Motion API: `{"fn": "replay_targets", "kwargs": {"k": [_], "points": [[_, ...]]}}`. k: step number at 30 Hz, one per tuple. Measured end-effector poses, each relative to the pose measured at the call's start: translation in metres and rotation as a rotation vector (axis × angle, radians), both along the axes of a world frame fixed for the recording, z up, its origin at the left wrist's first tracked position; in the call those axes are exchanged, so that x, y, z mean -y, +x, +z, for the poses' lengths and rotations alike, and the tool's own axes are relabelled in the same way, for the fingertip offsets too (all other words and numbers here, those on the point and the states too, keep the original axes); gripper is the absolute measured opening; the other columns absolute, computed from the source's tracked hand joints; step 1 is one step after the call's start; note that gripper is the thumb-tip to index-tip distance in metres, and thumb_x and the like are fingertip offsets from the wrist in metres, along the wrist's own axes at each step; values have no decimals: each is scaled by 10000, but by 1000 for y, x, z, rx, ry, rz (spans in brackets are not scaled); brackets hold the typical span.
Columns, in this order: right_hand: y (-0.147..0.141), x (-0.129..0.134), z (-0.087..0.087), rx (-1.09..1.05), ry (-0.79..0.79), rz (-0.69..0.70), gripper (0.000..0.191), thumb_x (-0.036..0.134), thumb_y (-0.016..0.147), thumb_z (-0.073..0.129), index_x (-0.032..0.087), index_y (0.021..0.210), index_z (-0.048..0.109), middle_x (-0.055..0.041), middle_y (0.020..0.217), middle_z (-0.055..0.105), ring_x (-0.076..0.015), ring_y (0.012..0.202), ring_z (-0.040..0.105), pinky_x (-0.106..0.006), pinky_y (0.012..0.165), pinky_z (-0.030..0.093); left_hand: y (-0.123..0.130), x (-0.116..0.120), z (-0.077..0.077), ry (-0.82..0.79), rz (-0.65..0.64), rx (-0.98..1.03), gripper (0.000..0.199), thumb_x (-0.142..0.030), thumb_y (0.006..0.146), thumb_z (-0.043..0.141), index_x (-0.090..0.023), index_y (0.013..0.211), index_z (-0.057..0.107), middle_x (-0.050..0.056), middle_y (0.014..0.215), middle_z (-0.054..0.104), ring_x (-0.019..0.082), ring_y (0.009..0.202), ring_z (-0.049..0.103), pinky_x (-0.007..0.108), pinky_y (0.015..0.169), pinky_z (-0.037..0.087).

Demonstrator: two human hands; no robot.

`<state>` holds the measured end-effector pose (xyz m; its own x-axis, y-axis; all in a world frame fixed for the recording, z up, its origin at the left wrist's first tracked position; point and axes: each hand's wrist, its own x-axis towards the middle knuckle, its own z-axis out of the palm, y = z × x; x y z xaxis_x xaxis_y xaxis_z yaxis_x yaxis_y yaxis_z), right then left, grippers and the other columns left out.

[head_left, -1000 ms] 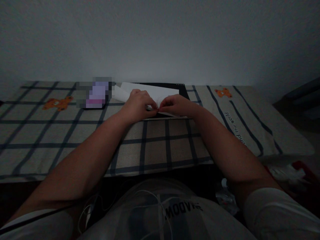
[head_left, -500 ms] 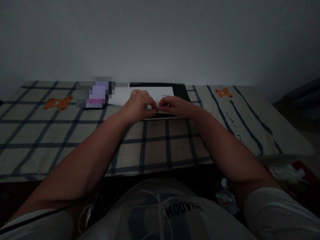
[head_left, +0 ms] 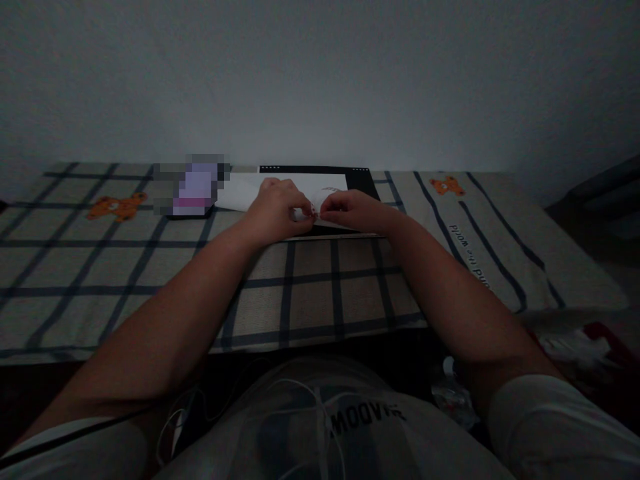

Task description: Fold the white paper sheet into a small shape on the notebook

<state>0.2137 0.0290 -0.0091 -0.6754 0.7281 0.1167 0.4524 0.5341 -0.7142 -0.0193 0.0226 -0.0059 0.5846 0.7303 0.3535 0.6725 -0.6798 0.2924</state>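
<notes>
My left hand (head_left: 280,210) rests over a white sheet of paper (head_left: 325,180), thumb and index finger closed in a pinch. From the other side my right hand (head_left: 353,210) also pinches, its fingertips close to those of the left. Between the fingertips is a small pale thing with reddish specks (head_left: 313,209), too small and dim to name. Beside it a white rounded shape with dark print (head_left: 325,192) shows behind my right fingers, partly hidden. Under the paper lies a flat black board (head_left: 363,183) with rows of white marks at its far corners.
A phone (head_left: 195,190), its screen blurred out, stands left of the paper. A checked cloth (head_left: 310,293) with bear prints covers the table, which meets a grey wall (head_left: 320,80). Below the table's near edge, a clear plastic bottle (head_left: 453,393) is at the right. The light is dim.
My right fingertips have shifted very slightly right, away from the left ones, and the printed rounded shape shows a little differently. My left hand stays almost still.
</notes>
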Motion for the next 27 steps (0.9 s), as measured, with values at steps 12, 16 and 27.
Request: {"fn": "replay_targets", "kwargs": {"k": [12, 16, 27], "points": [[-2, -1, -4, -46, -16, -64, 248, 406, 891, 585, 174, 853, 664, -33, 829, 658, -168, 765, 536, -319, 720, 406, 0, 1, 0, -15, -11, 4, 196, -373, 826, 678, -255, 907, 812, 44, 888, 707, 257, 965, 589, 499, 1030, 349], [-3, 0, -5, -77, -30, -69, 267, 428, 878, 610, 170, 891, 679, -53, 869, 688, -187, 805, 576, -330, 745, 429, 1, 3, 2, -29, -22, 7, 207, -386, 845, 664, -274, 930, 817, 36, 884, 717, 249, 954, 584, 491, 1025, 349], [-4, 3, -4, -62, -47, -62, 241, 407, 853, 610, 170, 830, 650, -33, 810, 633, -167, 756, 524, -321, 707, 396, 4, 6, 2, -13, -30, -6, 181, -373, 835, 692, -247, 893, 809, 47, 872, 710, 249, 954, 580, 494, 1013, 341]]}}
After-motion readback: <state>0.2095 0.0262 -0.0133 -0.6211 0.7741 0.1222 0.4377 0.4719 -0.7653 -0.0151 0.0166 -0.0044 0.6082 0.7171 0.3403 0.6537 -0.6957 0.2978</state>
